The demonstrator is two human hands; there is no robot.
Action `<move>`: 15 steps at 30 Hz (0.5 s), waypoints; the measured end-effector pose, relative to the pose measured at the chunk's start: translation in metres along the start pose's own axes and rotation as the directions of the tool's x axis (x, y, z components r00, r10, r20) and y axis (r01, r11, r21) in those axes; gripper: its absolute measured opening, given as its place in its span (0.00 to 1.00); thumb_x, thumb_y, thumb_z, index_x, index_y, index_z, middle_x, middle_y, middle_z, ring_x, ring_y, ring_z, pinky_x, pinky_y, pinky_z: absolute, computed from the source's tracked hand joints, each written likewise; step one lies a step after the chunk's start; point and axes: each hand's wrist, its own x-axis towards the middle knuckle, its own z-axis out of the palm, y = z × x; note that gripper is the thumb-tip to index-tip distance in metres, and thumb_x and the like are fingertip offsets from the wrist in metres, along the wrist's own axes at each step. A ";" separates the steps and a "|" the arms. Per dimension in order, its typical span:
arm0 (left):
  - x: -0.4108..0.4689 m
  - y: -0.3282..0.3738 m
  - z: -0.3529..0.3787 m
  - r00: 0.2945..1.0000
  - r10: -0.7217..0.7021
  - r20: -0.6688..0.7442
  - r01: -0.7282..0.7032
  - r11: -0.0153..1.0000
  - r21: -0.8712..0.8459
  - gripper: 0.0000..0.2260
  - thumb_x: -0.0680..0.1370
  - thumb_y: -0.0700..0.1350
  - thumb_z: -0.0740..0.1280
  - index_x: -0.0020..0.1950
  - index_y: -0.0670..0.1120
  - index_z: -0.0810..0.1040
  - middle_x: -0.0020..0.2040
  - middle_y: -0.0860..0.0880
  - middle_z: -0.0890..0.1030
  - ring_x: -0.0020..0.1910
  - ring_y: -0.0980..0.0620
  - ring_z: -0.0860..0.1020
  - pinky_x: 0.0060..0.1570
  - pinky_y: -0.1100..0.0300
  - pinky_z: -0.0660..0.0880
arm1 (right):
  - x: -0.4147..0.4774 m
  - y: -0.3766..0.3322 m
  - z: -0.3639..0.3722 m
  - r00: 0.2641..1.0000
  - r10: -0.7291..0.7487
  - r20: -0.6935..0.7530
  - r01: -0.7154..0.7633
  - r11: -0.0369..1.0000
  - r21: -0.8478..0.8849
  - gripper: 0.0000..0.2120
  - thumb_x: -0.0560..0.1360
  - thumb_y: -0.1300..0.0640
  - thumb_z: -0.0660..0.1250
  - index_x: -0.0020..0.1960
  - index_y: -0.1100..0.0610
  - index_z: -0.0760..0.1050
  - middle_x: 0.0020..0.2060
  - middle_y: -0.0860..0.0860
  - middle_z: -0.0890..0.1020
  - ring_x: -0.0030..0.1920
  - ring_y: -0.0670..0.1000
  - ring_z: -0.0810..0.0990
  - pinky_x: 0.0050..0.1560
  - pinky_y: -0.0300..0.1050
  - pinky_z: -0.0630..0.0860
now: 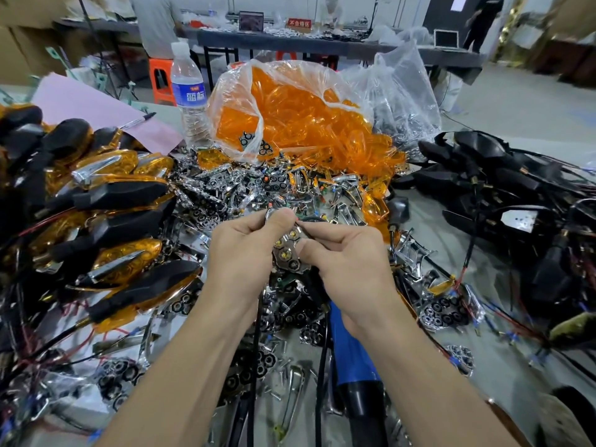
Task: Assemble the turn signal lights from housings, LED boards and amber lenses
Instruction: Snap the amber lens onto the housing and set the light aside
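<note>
A chrome LED board (288,253) with several yellow LEDs is held between both hands above the middle of the table. My left hand (245,253) pinches its upper end between thumb and fingers. My right hand (342,266) pinches its lower right side, with a thin black wire (311,232) running past the fingers. A clear bag of amber lenses (300,114) lies open behind. Finished amber and black turn signals (106,201) are stacked at the left. Black housings with wires (503,195) are piled at the right.
Loose chrome reflectors and LED boards (245,188) litter the table around the hands. A water bottle (188,95) stands beside pink paper (96,108) at the back left. A blue and black tool (351,359) lies under my right forearm. People stand at a far table (290,41).
</note>
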 end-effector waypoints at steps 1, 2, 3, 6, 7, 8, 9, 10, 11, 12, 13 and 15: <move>0.000 0.000 -0.002 0.999 -0.015 0.042 0.015 1.000 0.000 0.09 0.79 0.47 0.72 0.42 0.54 0.89 0.45 0.50 0.88 0.46 0.54 0.85 0.50 0.57 0.82 | -0.001 -0.001 0.001 1.000 -0.005 -0.014 0.005 1.000 -0.001 0.13 0.75 0.63 0.75 0.48 0.45 0.87 0.44 0.46 0.89 0.47 0.46 0.88 0.56 0.47 0.83; 0.001 0.000 -0.003 0.994 -0.040 0.099 0.041 0.999 -0.008 0.07 0.80 0.48 0.71 0.46 0.53 0.89 0.48 0.50 0.89 0.51 0.52 0.85 0.54 0.53 0.80 | -0.001 -0.003 0.003 0.999 -0.011 -0.036 0.011 1.000 0.004 0.15 0.76 0.63 0.74 0.44 0.41 0.87 0.43 0.45 0.89 0.46 0.45 0.88 0.54 0.46 0.83; 0.000 -0.001 -0.003 0.986 -0.061 0.156 0.063 0.998 -0.007 0.07 0.81 0.47 0.70 0.50 0.52 0.89 0.51 0.50 0.88 0.54 0.51 0.85 0.57 0.51 0.79 | -0.001 -0.004 0.004 0.998 -0.018 -0.063 0.019 1.000 0.011 0.18 0.76 0.63 0.74 0.41 0.38 0.86 0.42 0.44 0.89 0.46 0.44 0.88 0.53 0.46 0.83; -0.001 -0.005 0.000 0.976 -0.072 0.206 0.069 0.997 0.023 0.06 0.80 0.43 0.70 0.54 0.50 0.87 0.53 0.48 0.88 0.55 0.50 0.84 0.58 0.46 0.78 | -0.003 -0.013 -0.002 0.992 -0.095 -0.078 0.085 0.988 -0.126 0.26 0.76 0.58 0.75 0.37 0.24 0.80 0.36 0.36 0.86 0.43 0.37 0.85 0.51 0.40 0.83; -0.001 -0.007 0.002 0.975 -0.068 0.210 0.066 0.998 0.017 0.07 0.81 0.42 0.69 0.51 0.51 0.87 0.51 0.48 0.88 0.52 0.51 0.85 0.54 0.47 0.79 | -0.003 -0.020 -0.006 0.991 -0.126 -0.048 0.110 0.964 -0.244 0.25 0.76 0.56 0.75 0.36 0.24 0.79 0.32 0.32 0.84 0.41 0.35 0.84 0.48 0.36 0.83; -0.002 -0.008 0.003 0.975 -0.065 0.211 0.065 0.998 0.007 0.12 0.82 0.40 0.68 0.48 0.54 0.88 0.47 0.50 0.88 0.47 0.53 0.85 0.47 0.50 0.80 | -0.003 -0.027 -0.011 0.989 -0.147 -0.027 0.128 0.924 -0.359 0.22 0.76 0.55 0.74 0.37 0.25 0.80 0.31 0.32 0.82 0.39 0.35 0.84 0.46 0.35 0.83; -0.003 -0.007 0.005 0.975 -0.068 0.210 0.071 0.997 -0.010 0.17 0.82 0.39 0.67 0.44 0.59 0.88 0.43 0.53 0.87 0.42 0.56 0.84 0.40 0.54 0.80 | -0.001 -0.036 -0.018 0.985 -0.171 -0.029 0.141 0.885 -0.444 0.18 0.75 0.53 0.74 0.40 0.27 0.81 0.31 0.33 0.83 0.38 0.37 0.84 0.46 0.40 0.84; -0.003 -0.006 0.005 0.975 -0.076 0.206 0.084 0.996 -0.027 0.22 0.83 0.38 0.67 0.39 0.63 0.87 0.40 0.55 0.86 0.39 0.58 0.83 0.35 0.58 0.80 | 0.001 -0.045 -0.027 0.978 -0.202 -0.055 0.148 0.854 -0.499 0.13 0.75 0.51 0.73 0.42 0.30 0.81 0.32 0.36 0.84 0.38 0.41 0.85 0.46 0.46 0.85; -0.003 -0.007 0.004 0.978 -0.088 0.189 0.096 0.995 -0.033 0.24 0.83 0.38 0.67 0.36 0.65 0.86 0.38 0.57 0.85 0.37 0.58 0.82 0.32 0.61 0.79 | 0.003 -0.053 -0.038 0.968 -0.229 -0.098 0.142 0.830 -0.540 0.10 0.74 0.50 0.73 0.43 0.33 0.82 0.32 0.38 0.85 0.37 0.43 0.85 0.45 0.48 0.85; -0.001 -0.008 0.003 0.981 -0.105 0.163 0.111 0.993 -0.028 0.23 0.82 0.39 0.68 0.35 0.64 0.86 0.38 0.57 0.84 0.38 0.57 0.82 0.31 0.62 0.79 | 0.005 -0.060 -0.050 0.961 -0.238 -0.139 0.116 0.806 -0.580 0.06 0.74 0.48 0.73 0.42 0.36 0.83 0.33 0.39 0.85 0.38 0.44 0.85 0.46 0.49 0.84; 0.000 -0.009 0.001 0.983 -0.117 0.143 0.120 0.993 -0.013 0.20 0.82 0.40 0.69 0.37 0.61 0.87 0.39 0.56 0.84 0.40 0.55 0.82 0.32 0.62 0.79 | 0.007 -0.065 -0.064 0.961 -0.224 -0.160 0.076 0.774 -0.628 0.04 0.74 0.48 0.74 0.42 0.39 0.85 0.34 0.39 0.85 0.39 0.44 0.85 0.47 0.50 0.84; 0.003 -0.014 -0.002 0.982 -0.152 0.117 0.152 0.988 0.007 0.09 0.81 0.40 0.71 0.46 0.52 0.87 0.44 0.53 0.85 0.44 0.51 0.81 0.32 0.63 0.79 | 0.008 -0.069 -0.089 0.987 -0.096 -0.125 -0.035 0.638 -0.769 0.03 0.75 0.49 0.74 0.43 0.43 0.86 0.39 0.40 0.86 0.43 0.47 0.85 0.51 0.54 0.84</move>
